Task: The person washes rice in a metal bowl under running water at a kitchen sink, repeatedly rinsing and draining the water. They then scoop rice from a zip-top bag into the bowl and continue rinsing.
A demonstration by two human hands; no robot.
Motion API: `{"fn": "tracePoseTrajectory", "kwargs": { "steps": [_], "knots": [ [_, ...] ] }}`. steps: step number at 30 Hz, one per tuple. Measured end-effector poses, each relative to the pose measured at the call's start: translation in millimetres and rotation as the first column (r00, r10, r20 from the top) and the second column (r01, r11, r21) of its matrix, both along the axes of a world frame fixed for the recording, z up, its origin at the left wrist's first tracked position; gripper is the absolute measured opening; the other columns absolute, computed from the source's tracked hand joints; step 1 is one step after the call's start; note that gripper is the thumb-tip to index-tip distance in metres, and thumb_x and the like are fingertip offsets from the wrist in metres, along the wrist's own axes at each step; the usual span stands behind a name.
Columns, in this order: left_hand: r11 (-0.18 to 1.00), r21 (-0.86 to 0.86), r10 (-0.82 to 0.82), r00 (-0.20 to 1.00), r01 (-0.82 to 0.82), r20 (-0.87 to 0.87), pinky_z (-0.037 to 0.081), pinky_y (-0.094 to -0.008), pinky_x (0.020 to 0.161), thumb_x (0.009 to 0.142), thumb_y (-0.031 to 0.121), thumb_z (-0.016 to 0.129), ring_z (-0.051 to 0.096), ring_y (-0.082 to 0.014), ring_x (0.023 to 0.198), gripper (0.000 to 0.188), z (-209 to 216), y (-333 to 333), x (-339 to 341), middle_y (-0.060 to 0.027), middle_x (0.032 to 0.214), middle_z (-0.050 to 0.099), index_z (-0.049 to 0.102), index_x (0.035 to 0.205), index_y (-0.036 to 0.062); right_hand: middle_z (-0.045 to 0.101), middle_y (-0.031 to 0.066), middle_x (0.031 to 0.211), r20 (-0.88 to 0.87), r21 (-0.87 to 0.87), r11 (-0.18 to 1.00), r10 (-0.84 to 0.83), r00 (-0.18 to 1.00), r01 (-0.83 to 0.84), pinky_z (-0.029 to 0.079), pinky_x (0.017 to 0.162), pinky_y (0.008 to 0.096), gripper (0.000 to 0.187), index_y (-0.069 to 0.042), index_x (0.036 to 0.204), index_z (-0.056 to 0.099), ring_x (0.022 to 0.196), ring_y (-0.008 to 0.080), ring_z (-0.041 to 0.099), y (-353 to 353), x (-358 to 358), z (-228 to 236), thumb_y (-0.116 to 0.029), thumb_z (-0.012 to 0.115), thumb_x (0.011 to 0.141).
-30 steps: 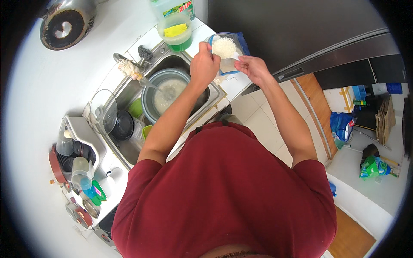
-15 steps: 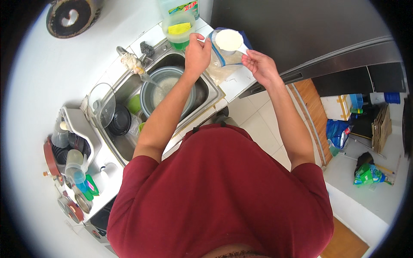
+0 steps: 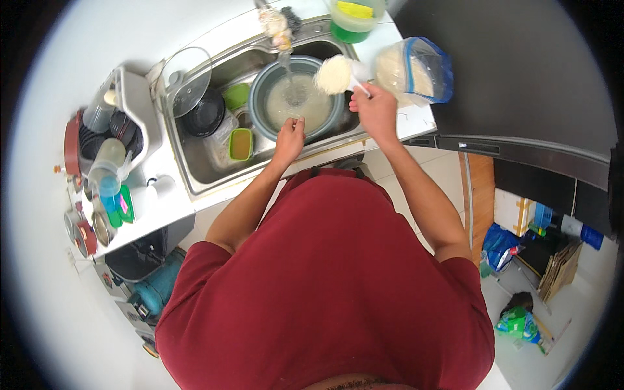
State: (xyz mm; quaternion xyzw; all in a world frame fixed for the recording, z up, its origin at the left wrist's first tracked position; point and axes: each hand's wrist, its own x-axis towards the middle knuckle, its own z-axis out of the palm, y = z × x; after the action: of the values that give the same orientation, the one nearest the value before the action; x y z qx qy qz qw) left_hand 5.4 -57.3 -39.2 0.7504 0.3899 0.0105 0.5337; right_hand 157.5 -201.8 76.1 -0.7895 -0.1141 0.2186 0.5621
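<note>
My right hand [image 3: 377, 110] grips the handle of a white measuring cup [image 3: 357, 82] heaped with rice [image 3: 334, 75]. The cup tilts left at the right rim of a round grey pot [image 3: 257, 112]. Cloudy water [image 3: 286, 101] lies in the pot, and a stream from the faucet runs into it. At the pot's near rim, the fingers of my left hand [image 3: 290, 138] are closed on the edge. Right of the sink, a clear zip bag [image 3: 406, 68] with a blue seal holds more rice.
The steel sink [image 3: 195, 180] also holds a black bowl [image 3: 204, 113] and green containers [image 3: 240, 143]. A glass lid [image 3: 188, 81] leans on its left edge, next to a grey dish rack [image 3: 144, 110]. A tub of green liquid [image 3: 351, 29] stands behind; a dark fridge [image 3: 513, 78] is right.
My right hand has brought the filled cup left from the bag to the pot and tilted it. My left hand has left the bag for the pot's near rim. The view has shifted.
</note>
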Motion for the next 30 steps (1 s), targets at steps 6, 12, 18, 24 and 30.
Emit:
{"fn": "tracePoseTrajectory", "kwargs": {
  "steps": [6, 12, 18, 24, 30],
  "knots": [
    [0.999, 0.003, 0.039, 0.999, -0.039, -0.018, 0.046, -0.04, 0.071, 0.1, 0.045, 0.041, 0.061, -0.0286, 0.073, 0.053, 1, 16, -33, -0.016, 0.075, 0.064, 0.061, 0.099, -0.0033, 0.066, 0.0154, 0.082, 0.575, -0.631, 0.737, 0.654, 0.492, -0.242, 0.056, 0.067, 0.0409, 0.014, -0.001, 0.08, 0.065, 0.075, 0.0316, 0.067, 10, -14, -114, -0.01, 0.055, 0.085],
    [0.998, -0.03, 0.048, 0.999, -0.048, -0.026, 0.048, -0.0418, 0.072, 0.1, 0.044, 0.043, 0.065, -0.0307, 0.074, 0.05, -1, 23, -35, -0.0172, 0.075, 0.066, 0.061, 0.101, -0.0032, 0.065, 0.013, 0.081, 0.694, -0.596, 0.71, 0.69, 0.204, -0.374, 0.056, 0.067, 0.04, 0.013, -0.003, 0.08, 0.067, 0.08, 0.0283, 0.067, 3, -15, -154, -0.01, 0.056, 0.08],
    [0.999, -0.036, 0.024, 1.0, -0.024, -0.001, 0.049, -0.0404, 0.071, 0.097, 0.039, 0.049, 0.066, -0.0292, 0.073, 0.043, -8, 14, -23, -0.016, 0.075, 0.067, 0.062, 0.099, -0.0025, 0.061, 0.0139, 0.081, 0.431, -0.752, 0.505, 0.863, 0.264, -0.423, 0.056, 0.07, 0.0398, 0.008, -0.002, 0.084, 0.063, 0.083, 0.0297, 0.066, 7, -18, -153, -0.007, 0.058, 0.079],
    [0.982, 0.031, -0.188, 0.982, 0.188, -0.019, 0.052, -0.0398, 0.073, 0.087, 0.02, 0.06, 0.068, -0.0311, 0.076, 0.025, -2, -9, 3, -0.0168, 0.079, 0.069, 0.063, 0.101, -0.0004, 0.059, 0.0127, 0.08, 0.709, -0.44, 0.842, 0.539, 0.455, -0.313, 0.054, 0.067, 0.0389, 0.011, -0.002, 0.091, 0.064, 0.08, 0.0298, 0.065, -5, -17, -60, -0.006, 0.058, 0.083],
    [0.926, 0.198, -0.364, 0.9, 0.322, 0.242, 0.049, -0.036, 0.069, 0.09, 0.02, 0.063, 0.061, -0.0244, 0.074, 0.024, 55, -45, 59, -0.0149, 0.088, 0.064, 0.06, 0.103, -0.0007, 0.064, 0.013, 0.08, 0.827, -0.243, 0.963, 0.145, 0.543, 0.113, 0.053, 0.067, 0.0323, 0.015, -0.001, 0.096, 0.069, 0.068, 0.0282, 0.064, -109, 31, 87, -0.013, 0.063, 0.089]
  ]
}}
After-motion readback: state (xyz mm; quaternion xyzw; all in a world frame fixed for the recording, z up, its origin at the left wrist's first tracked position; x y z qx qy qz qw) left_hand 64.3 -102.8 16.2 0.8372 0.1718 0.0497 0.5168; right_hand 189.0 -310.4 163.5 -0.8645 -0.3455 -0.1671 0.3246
